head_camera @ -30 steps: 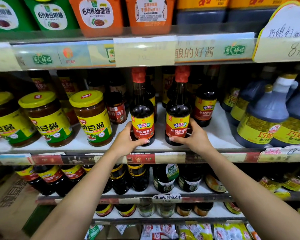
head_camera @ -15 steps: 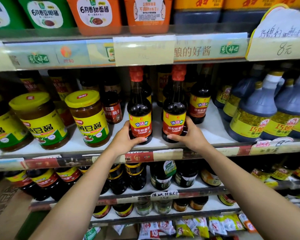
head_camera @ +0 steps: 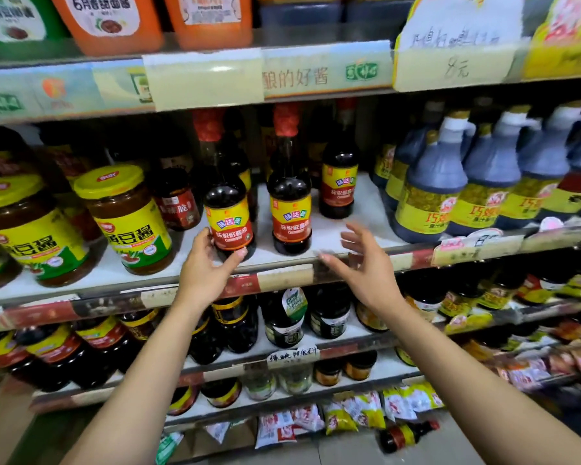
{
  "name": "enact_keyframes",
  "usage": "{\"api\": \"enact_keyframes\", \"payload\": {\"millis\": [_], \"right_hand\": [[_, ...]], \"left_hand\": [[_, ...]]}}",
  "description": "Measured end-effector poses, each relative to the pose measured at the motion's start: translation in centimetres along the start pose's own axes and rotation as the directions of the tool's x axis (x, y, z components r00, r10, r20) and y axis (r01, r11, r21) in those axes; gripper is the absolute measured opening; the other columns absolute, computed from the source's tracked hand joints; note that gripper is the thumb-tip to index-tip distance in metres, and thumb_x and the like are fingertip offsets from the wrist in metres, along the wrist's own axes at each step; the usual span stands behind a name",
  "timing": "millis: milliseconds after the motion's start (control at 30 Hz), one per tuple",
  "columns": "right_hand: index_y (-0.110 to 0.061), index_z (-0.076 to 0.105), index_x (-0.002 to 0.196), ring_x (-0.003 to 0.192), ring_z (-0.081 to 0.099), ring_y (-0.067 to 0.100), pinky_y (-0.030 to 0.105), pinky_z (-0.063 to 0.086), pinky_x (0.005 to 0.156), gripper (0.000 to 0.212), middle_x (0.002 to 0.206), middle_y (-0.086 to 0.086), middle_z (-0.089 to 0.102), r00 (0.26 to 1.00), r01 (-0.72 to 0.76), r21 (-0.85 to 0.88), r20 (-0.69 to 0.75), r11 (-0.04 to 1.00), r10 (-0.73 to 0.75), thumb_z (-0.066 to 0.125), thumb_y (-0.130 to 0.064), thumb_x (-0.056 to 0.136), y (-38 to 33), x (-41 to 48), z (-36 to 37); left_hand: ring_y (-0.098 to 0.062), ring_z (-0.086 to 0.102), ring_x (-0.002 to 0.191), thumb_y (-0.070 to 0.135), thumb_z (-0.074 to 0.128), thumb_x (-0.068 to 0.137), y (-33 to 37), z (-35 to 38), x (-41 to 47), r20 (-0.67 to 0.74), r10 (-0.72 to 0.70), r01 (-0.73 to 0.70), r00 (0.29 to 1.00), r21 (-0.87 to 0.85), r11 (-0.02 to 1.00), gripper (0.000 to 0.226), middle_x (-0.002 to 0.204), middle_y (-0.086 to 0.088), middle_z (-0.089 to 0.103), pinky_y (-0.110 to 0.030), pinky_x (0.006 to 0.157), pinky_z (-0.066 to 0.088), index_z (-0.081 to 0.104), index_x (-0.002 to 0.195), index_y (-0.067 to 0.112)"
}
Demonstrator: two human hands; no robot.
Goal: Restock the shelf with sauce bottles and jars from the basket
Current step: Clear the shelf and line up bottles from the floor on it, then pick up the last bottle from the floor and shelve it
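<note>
Two dark sauce bottles with red caps and yellow-red labels stand at the front of the middle shelf [head_camera: 332, 239]. My left hand [head_camera: 208, 266] is wrapped around the base of the left bottle [head_camera: 227, 209]. The right bottle [head_camera: 291, 203] stands free on the shelf. My right hand [head_camera: 363, 263] hovers just right of it, fingers spread, touching nothing. A third bottle of the same kind [head_camera: 338, 182] stands further back. No basket is in view.
Yellow-lidded bean paste jars [head_camera: 125, 219] stand left of the bottles, large blue-grey jugs [head_camera: 430, 189] to the right. Lower shelves hold more dark bottles and jars. One bottle [head_camera: 406, 434] lies on the floor near sachets.
My right hand has let go of the right bottle and drawn back to the right, fingers spread. My left hand still holds the left bottle. The view has shifted closer.
</note>
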State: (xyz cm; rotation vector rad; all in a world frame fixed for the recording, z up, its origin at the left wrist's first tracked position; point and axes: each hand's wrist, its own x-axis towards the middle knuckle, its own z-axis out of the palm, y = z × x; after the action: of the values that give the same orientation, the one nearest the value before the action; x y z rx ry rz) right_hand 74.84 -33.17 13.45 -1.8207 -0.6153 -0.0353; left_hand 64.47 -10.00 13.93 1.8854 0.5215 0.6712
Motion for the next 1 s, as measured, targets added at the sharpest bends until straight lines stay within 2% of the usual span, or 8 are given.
{"api": "enact_keyframes", "payload": {"millis": [167, 267, 367, 467, 600, 700, 867, 1000], "right_hand": [[-0.019, 0.044, 0.131, 0.114, 0.054, 0.01, 0.023, 0.043, 0.093, 0.065, 0.123, 0.0, 0.057, 0.999, -0.043, -0.04, -0.02, 0.998, 0.042, 0.073, -0.034, 0.075, 2.8, -4.3, -4.3], [-0.019, 0.041, 0.134, 0.112, 0.051, 0.009, 0.022, 0.043, 0.09, 0.067, 0.121, -0.002, 0.054, 0.994, -0.113, -0.044, -0.019, 0.993, 0.112, 0.071, -0.036, 0.077, 4.8, -7.1, -7.7], [-0.019, 0.042, 0.133, 0.109, 0.052, 0.009, 0.023, 0.045, 0.089, 0.067, 0.115, -0.006, 0.053, 0.984, -0.177, -0.073, -0.044, 0.982, 0.174, 0.069, -0.041, 0.076, 7.2, -10.4, -11.9], [-0.025, 0.042, 0.131, 0.101, 0.054, 0.003, 0.013, 0.042, 0.081, 0.074, 0.112, -0.013, 0.052, 0.973, -0.226, -0.107, -0.068, 0.968, 0.22, 0.061, -0.06, 0.069, 9.1, -13.6, -15.8], [-0.026, 0.042, 0.132, 0.106, 0.058, 0.015, 0.033, 0.051, 0.087, 0.079, 0.114, -0.008, 0.054, 0.932, -0.348, -0.093, -0.142, 0.933, 0.333, 0.059, -0.065, 0.066, 11.8, -17.5, -20.6], [-0.021, 0.047, 0.127, 0.101, 0.062, 0.019, 0.042, 0.051, 0.089, 0.07, 0.112, -0.003, 0.057, 0.87, -0.461, -0.024, -0.208, 0.887, 0.447, 0.066, -0.056, 0.069, 14.1, -20.8, -24.1], [-0.023, 0.046, 0.126, 0.091, 0.062, 0.016, 0.038, 0.051, 0.086, 0.055, 0.108, -0.004, 0.054, 0.73, -0.637, 0.044, -0.287, 0.77, 0.62, 0.069, -0.038, 0.078, 17.6, -25.5, -27.8], [-0.015, 0.041, 0.132, 0.093, 0.058, 0.019, 0.034, 0.05, 0.081, 0.059, 0.12, 0.004, 0.05, 0.597, -0.746, 0.127, -0.307, 0.654, 0.741, 0.066, -0.034, 0.082, 19.8, -27.2, -29.5]], "left_hand": [[-0.015, 0.044, 0.122, 0.02, 0.068, 0.081, 1.2, 3.2, -5.7, -0.076, -0.028, 0.027, 0.997, -0.016, 1.0, 0.062, 0.139, -0.007, 0.044, -0.029, 0.1, 0.036, 0.037, 0.135, 0.016], [-0.013, 0.051, 0.113, 0.015, 0.067, 0.081, 2.3, 6.6, -8.7, -0.012, -0.021, 0.021, 1.0, -0.042, 0.999, 0.051, 0.13, -0.007, 0.051, -0.025, 0.093, 0.04, 0.044, 0.127, 0.014], [-0.001, 0.056, 0.095, 0.02, 0.067, 0.081, 3.1, 11.0, -11.4, 0.067, -0.037, 0.039, 0.997, -0.033, 0.999, 0.046, 0.118, -0.005, 0.056, -0.012, 0.075, 0.044, 0.048, 0.122, 0.014], [-0.003, 0.057, 0.092, 0.025, 0.067, 0.081, 3.5, 15.3, -13.8, 0.159, -0.073, 0.076, 0.985, -0.015, 0.997, 0.045, 0.11, -0.004, 0.058, -0.009, 0.064, 0.041, 0.048, 0.121, 0.017], [-0.003, 0.057, 0.089, 0.021, 0.066, 0.082, 3.8, 20.8, -16.9, 0.32, -0.077, 0.071, 0.944, 0.031, 0.997, 0.039, 0.102, -0.002, 0.06, -0.011, 0.066, 0.045, 0.049, 0.117, 0.017], [-0.013, 0.061, 0.093, 0.024, 0.067, 0.082, 3.4, 25.2, -19.3, 0.472, -0.131, 0.103, 0.872, 0.086, 0.991, 0.037, 0.097, -0.005, 0.064, -0.028, 0.082, 0.048, 0.05, 0.115, 0.019], [-0.001, 0.06, 0.085, 0.03, 0.068, 0.081, 2.1, 31.7, -21.6, 0.646, -0.181, 0.102, 0.742, 0.159, 0.982, 0.033, 0.095, 0.013, 0.06, -0.02, 0.07, 0.048, 0.05, 0.108, 0.028], [-0.011, 0.061, 0.086, 0.024, 0.068, 0.082, 0.6, 36.3, -22.3, 0.723, -0.243, 0.117, 0.647, 0.22, 0.968, 0.03, 0.096, -0.003, 0.063, -0.03, 0.077, 0.05, 0.053, 0.108, 0.019]]}}
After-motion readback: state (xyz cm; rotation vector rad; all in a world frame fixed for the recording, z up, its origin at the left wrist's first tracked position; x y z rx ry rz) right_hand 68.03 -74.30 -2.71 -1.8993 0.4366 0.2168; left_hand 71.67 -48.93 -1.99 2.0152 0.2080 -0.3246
